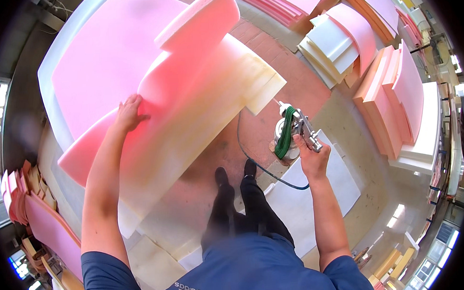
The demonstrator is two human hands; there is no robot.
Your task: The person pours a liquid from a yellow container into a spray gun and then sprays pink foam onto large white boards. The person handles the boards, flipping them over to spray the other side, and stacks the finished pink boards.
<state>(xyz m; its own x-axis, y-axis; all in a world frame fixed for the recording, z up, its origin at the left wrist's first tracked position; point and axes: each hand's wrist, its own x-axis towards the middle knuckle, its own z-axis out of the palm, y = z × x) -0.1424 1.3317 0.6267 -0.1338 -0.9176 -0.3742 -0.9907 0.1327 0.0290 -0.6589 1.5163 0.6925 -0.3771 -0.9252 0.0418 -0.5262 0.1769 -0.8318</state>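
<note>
At ten o'clock, the left hand (130, 113), fingers loosely spread and gripping nothing, lies on the curved bright-pink foam piece (189, 76) at eleven o'clock, probably to steady it over the flat pale-yellow foam slab (190, 142). Near three o'clock, the right hand (313, 158) is wrapped around a silver metal spray gun with green cord-like winding (287, 133), nozzle towards the slab's corner, seemingly held out so its thin dark hose (272, 174) hangs clear of the foam
</note>
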